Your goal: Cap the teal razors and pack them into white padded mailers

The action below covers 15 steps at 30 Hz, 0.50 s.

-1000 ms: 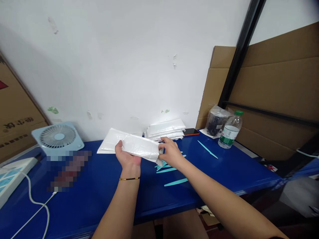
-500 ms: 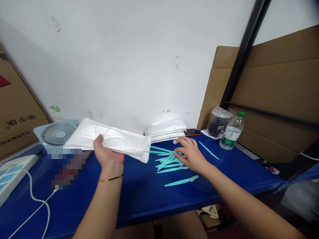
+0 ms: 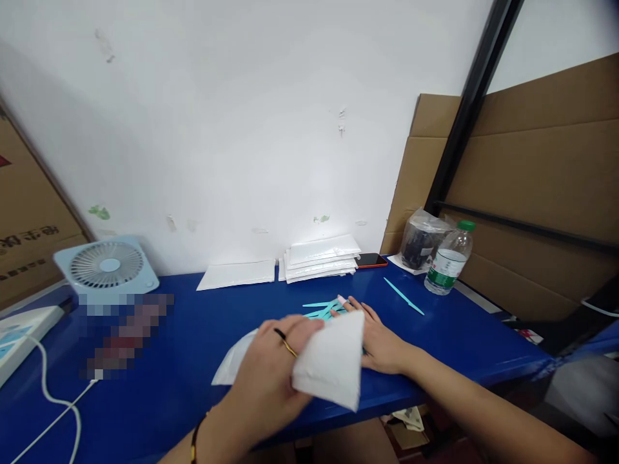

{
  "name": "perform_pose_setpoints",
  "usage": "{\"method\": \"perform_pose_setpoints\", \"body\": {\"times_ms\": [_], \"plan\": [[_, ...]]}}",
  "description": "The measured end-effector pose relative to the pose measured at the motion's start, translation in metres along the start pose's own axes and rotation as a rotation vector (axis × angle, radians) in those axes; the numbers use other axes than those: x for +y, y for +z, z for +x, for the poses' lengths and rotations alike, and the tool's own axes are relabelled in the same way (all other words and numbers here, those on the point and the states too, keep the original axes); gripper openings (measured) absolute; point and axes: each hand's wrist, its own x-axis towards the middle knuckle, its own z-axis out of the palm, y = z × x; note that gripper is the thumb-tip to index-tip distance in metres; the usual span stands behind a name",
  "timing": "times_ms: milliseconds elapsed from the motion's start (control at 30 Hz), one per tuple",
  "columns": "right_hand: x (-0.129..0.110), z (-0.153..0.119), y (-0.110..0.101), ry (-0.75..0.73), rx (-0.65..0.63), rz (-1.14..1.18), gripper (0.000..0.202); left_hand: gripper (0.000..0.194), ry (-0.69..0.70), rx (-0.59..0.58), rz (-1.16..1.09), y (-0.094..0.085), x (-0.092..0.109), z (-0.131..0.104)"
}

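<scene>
My left hand (image 3: 275,367) is closed round a white padded mailer (image 3: 333,364) in front of the blue table. The mailer is bent, and a second white part of it shows left of the fingers; its opening cannot be made out. Beyond it lies a pile of slim teal eyebrow razors (image 3: 322,311), partly hidden by the mailer. My right hand (image 3: 382,341) rests low over the right side of this pile, fingers stretched out and apart, partly covered by the mailer. Another teal razor (image 3: 404,296) lies alone farther right.
Against the wall are a stack of white mailers (image 3: 319,261), a flat white mailer (image 3: 236,274) and a phone (image 3: 371,260). A water bottle (image 3: 449,258) and a wrapped dark container (image 3: 418,241) stand at right. A fan (image 3: 109,265), power strip (image 3: 29,335) and cable are at left.
My left hand has swung right and down with the mailer, uncovering the flat mailer by the wall. My right hand has lowered onto the pile. The razors at the mailer's mouth no longer show.
</scene>
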Motion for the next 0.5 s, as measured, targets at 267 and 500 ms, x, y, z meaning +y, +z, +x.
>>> {"method": "perform_pose_setpoints", "body": {"times_ms": [267, 500], "plan": [[0.027, 0.078, 0.006, -0.016, 0.045, -0.008, 0.054, 0.072, -0.085, -0.498, 0.474, 0.086, -0.008, 0.002], [0.026, 0.085, 0.002, -0.089, 0.11, -0.018, 0.048, 0.097, -0.197, -0.628, 0.18, 0.113, -0.014, 0.014]]}}
